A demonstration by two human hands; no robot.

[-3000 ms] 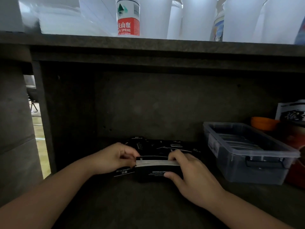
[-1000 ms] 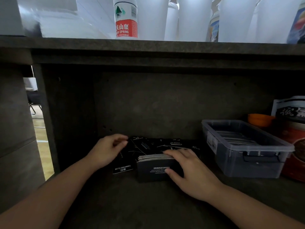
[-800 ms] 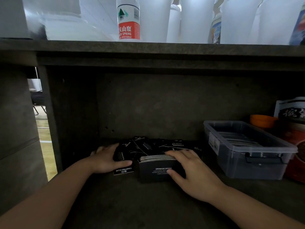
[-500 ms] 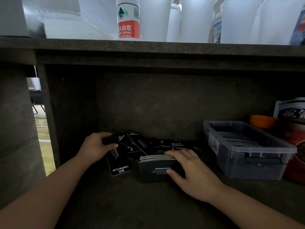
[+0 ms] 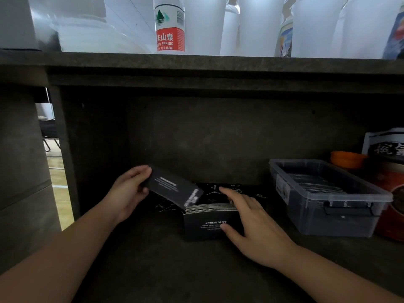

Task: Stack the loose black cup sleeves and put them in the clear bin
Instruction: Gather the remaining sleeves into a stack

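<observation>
A stack of black cup sleeves (image 5: pixel 207 224) stands on edge on the dark lower shelf, with "DRINK&COFFEE" printed on its front. My right hand (image 5: pixel 249 224) clasps its right end, fingers over the top and thumb on the front. My left hand (image 5: pixel 129 191) holds one flat black sleeve (image 5: pixel 172 189) by its left end, tilted down toward the stack's top. More loose black sleeves (image 5: pixel 227 190) lie behind the stack. The clear bin (image 5: pixel 328 215) sits to the right with several sleeves inside.
The shelf's left wall (image 5: pixel 65 149) stands close beside my left hand. An orange bowl (image 5: pixel 347 159) and a red printed package (image 5: pixel 393 206) sit right of the bin. On the counter above stand a water bottle (image 5: pixel 169 29) and white cups (image 5: pixel 258 25).
My left hand left the stack, reached into the loose pile at the left, picked up one sleeve and lifted it toward the stack. My right hand stayed on the stack.
</observation>
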